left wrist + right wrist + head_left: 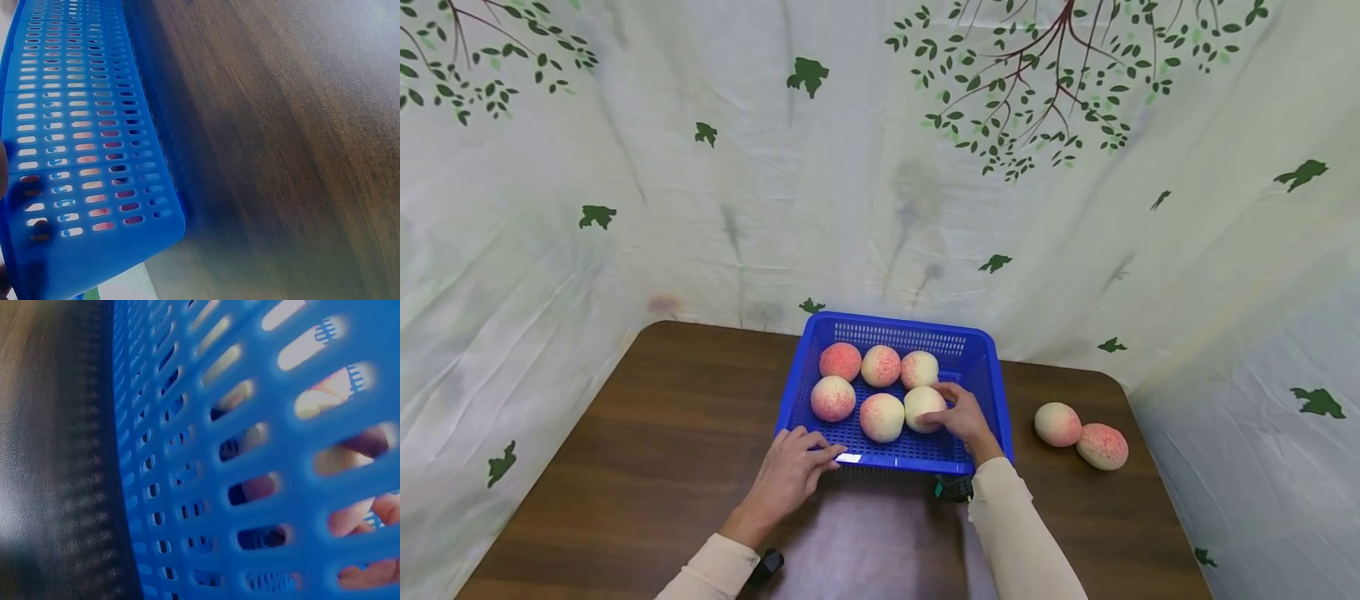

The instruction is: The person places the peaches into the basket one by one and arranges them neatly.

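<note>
A blue plastic basket with slotted walls sits on the table, holding several pale, red-speckled peaches, such as this red one. In the head view, my right hand reaches over the front wall and grips a pale peach at the right of the front row. Through the slots in the right wrist view, parts of the fingers show. My left hand holds the basket's front rim near its left corner. The left wrist view shows mostly the outer wall, with dark finger shapes behind its slots.
Two more peaches lie on the brown table right of the basket: a pale one and a redder one, side by side. A white cloth printed with leaves and branches hangs behind and around the table.
</note>
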Tool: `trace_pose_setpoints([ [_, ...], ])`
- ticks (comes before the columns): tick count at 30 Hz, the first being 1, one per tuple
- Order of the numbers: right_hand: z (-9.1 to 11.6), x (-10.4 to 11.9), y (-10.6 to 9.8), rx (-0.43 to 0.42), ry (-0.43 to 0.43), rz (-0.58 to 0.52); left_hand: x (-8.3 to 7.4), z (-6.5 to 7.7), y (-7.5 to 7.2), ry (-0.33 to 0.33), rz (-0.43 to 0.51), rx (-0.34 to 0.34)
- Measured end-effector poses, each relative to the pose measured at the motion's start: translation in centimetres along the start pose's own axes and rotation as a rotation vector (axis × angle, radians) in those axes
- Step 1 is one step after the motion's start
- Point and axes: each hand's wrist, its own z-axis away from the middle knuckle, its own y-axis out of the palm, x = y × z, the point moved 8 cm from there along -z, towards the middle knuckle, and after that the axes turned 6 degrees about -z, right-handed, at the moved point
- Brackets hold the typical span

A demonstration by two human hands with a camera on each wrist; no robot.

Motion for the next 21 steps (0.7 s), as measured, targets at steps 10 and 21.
trace_pose_setpoints([
  [10,-0.12,-0.33,0.72,0.04,0.018,0.072,0.04,0.12,0.04,-0.004,0.004,0.008],
  [21,-0.15,-0.37,0.98,0.056,0.059,0.125,0.01,-0.06,-0.02,-0.005,0.003,0.012],
])
